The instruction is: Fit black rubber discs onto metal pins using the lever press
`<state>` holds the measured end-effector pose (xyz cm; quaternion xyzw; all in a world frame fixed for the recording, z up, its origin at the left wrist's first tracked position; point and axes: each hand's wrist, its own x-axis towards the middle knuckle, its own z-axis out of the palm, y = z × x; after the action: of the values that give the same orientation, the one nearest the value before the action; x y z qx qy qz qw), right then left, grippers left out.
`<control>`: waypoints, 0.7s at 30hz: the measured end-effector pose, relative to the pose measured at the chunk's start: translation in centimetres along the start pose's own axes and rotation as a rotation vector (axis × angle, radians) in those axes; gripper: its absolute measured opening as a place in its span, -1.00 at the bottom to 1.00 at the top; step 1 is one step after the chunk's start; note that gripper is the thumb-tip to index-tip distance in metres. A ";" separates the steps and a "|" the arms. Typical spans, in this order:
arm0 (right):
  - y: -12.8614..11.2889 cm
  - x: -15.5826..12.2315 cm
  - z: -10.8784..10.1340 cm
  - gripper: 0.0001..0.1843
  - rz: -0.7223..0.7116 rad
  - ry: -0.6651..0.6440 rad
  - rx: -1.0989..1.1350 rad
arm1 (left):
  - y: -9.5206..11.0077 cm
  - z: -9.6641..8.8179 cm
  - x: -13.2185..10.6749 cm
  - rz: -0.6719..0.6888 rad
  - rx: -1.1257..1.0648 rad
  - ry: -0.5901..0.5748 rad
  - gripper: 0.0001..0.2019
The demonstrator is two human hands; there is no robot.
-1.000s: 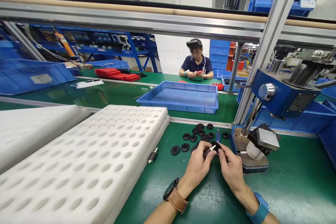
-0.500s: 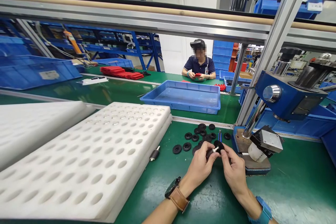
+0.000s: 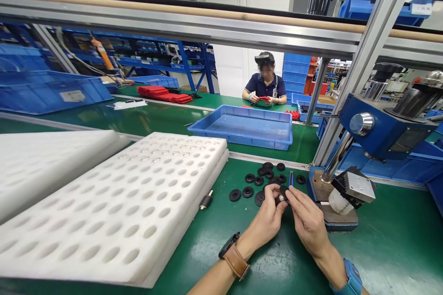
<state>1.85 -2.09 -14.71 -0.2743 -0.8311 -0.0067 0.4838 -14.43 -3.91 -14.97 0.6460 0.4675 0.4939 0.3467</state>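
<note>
Both hands meet over the green mat, pinching one small black part with a white pin (image 3: pixel 282 193). My left hand (image 3: pixel 267 221), with a brown-strapped watch on its wrist, closes on the part from the left. My right hand (image 3: pixel 307 221), with a blue band on its wrist, pinches it from the right. Just beyond the fingers lie several loose black discs (image 3: pixel 258 179) and a thin blue-handled tool (image 3: pixel 291 178). A small black roller with a white pin (image 3: pixel 206 200) lies apart to the left.
A white foam tray with rows of holes (image 3: pixel 114 212) fills the left side. A blue hand press (image 3: pixel 349 179) stands at the right. Behind is a blue plastic tray (image 3: pixel 242 129). Another person (image 3: pixel 266 85) sits at the far bench handling red parts.
My hands and the black part have shifted slightly up and away, closer to the loose discs. The fingers have closed tighter, so less of the white pin shows.
</note>
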 end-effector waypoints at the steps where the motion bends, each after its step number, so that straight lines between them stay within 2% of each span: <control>1: 0.1 0.0 0.0 -0.35 0.004 -0.004 -0.007 | 0.1 -0.1 0.0 0.001 -0.007 -0.024 -0.71; 3: 0.3 -0.1 0.0 -0.37 0.024 0.003 -0.003 | 0.1 -0.1 0.0 0.013 -0.019 -0.049 -0.69; 7: 0.5 -0.1 0.0 -0.42 0.050 0.034 0.042 | 0.0 -0.1 0.4 0.012 -0.052 -0.018 -0.68; 12: 0.4 -0.1 -0.1 -0.43 0.062 0.013 0.062 | -0.3 0.5 0.6 -0.026 -0.198 -0.039 -0.86; 18: 0.4 0.0 -0.2 -0.50 0.064 -0.034 0.093 | -0.3 0.7 0.8 -0.027 -0.328 0.047 -0.90; 21: -0.1 0.3 -0.4 -0.57 0.134 -0.045 0.133 | 0.2 0.3 1.0 -0.017 -0.318 0.068 -0.87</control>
<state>2.04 -2.18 -14.21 -0.2966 -0.8202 0.0874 0.4814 -13.99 -3.06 -14.57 0.5619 0.4004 0.5803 0.4327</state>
